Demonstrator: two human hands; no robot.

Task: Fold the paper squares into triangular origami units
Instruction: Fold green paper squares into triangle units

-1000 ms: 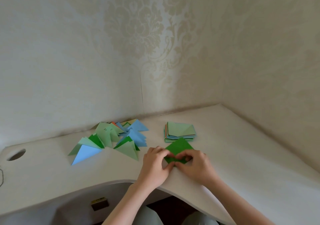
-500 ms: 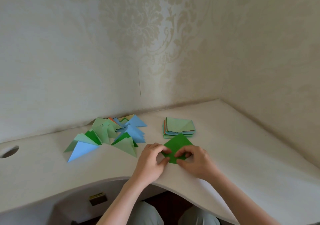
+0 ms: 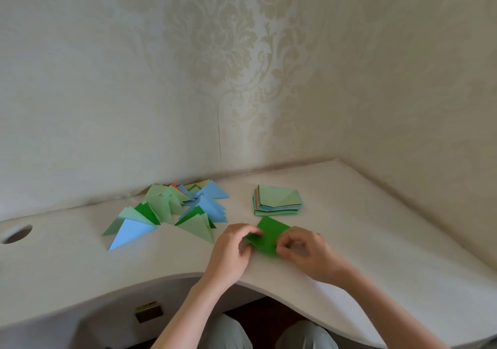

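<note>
- The green paper [image 3: 269,237] lies on the table [image 3: 376,241] near the front edge, just below the stack of squares [image 3: 278,200].
- The left hand [image 3: 231,252] pinches its left edge; the right hand [image 3: 301,249] pinches its lower right corner.
- It looks thin, light and easily creased, so it is best held at edges and corners.
- One sheet is in hand, beside one stack and one pile of folded triangles [image 3: 172,211], too overlapped to count.

A single head-worn wide-angle camera looks forward and down into a room corner. The desk [image 3: 376,227] fills the lower half of the frame, wallpapered walls [image 3: 134,79] the upper half. Forearms enter from the bottom edge, close to the lens. No second view.
</note>
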